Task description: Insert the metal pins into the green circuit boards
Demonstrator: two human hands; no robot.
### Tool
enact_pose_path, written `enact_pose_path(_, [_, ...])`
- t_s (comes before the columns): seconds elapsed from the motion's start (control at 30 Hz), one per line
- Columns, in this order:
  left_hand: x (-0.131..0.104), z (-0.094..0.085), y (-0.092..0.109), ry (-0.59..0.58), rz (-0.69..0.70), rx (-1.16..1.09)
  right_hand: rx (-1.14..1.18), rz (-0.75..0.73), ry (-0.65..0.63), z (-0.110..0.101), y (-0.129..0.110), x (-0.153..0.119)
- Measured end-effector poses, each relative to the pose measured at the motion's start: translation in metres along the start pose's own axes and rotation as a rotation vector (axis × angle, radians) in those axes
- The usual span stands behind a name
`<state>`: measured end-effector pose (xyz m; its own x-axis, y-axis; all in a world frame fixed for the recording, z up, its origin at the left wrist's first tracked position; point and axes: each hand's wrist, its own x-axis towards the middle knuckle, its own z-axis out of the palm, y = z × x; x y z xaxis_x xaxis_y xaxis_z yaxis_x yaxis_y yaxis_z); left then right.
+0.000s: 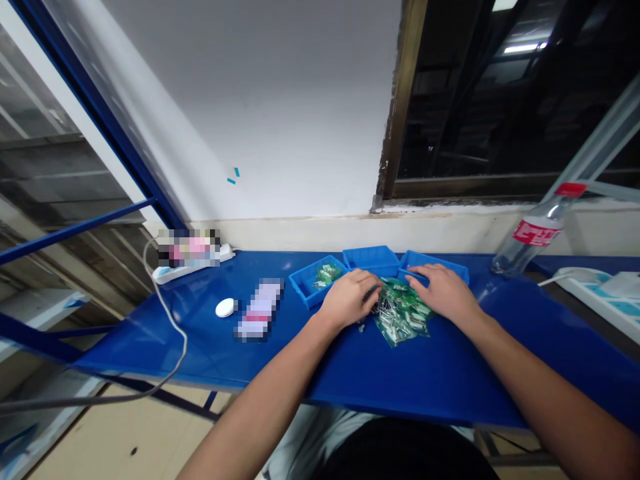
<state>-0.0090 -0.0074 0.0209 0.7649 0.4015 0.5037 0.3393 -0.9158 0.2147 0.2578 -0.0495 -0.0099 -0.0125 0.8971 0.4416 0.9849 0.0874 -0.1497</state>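
Note:
A pile of small clear-and-green plastic bags (403, 313) with shiny metal pieces, possibly screws, lies on the blue table between my hands. My left hand (353, 295) is at the pile's left edge, its fingers curled in and closed. A small dark thing shows by its fingertips, too little to name. My right hand (444, 291) rests at the pile's right side, fingers stretched and apart, its tips near the right blue bin (460, 272). Behind my left hand stands the left blue bin (305, 297), with a few similar bags (327, 274) inside.
The middle blue bin (370, 259) stands near the wall. Leftward are a white round object (225, 307), a blurred phone-like item (260, 310), a power strip (220, 257) and a hanging cable (184, 333). A red-capped plastic bottle (533, 233) stands at right.

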Motion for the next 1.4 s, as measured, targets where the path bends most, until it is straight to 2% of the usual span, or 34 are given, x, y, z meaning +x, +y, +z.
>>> enact_pose_path(0.2, [0.002, -0.007, -0.003, 0.089, -0.165, 0.307, 0.035, -0.075, 0.074, 0.002, 0.006, 0.002])
enact_pose_path(0.37, [-0.001, -0.002, -0.013, 0.059, -0.314, 0.442, 0.046, -0.124, 0.071, 0.002, 0.009, 0.004])
enact_pose_path(0.53, [-0.002, -0.001, -0.017, 0.015, -0.315, 0.445, 0.056, -0.135, 0.057, 0.0, 0.011, 0.005])
enact_pose_path(0.77, [-0.002, -0.001, -0.019, 0.046, -0.304, 0.399, 0.059, -0.135, 0.029, -0.004, 0.013, 0.004])
enact_pose_path(1.13, [-0.003, 0.002, -0.021, 0.03, -0.311, 0.358, -0.018, -0.042, 0.096, -0.004, 0.02, -0.001])
enact_pose_path(1.4, [-0.002, 0.003, -0.019, 0.031, -0.314, 0.409, 0.057, -0.087, 0.048, -0.003, 0.016, -0.001])
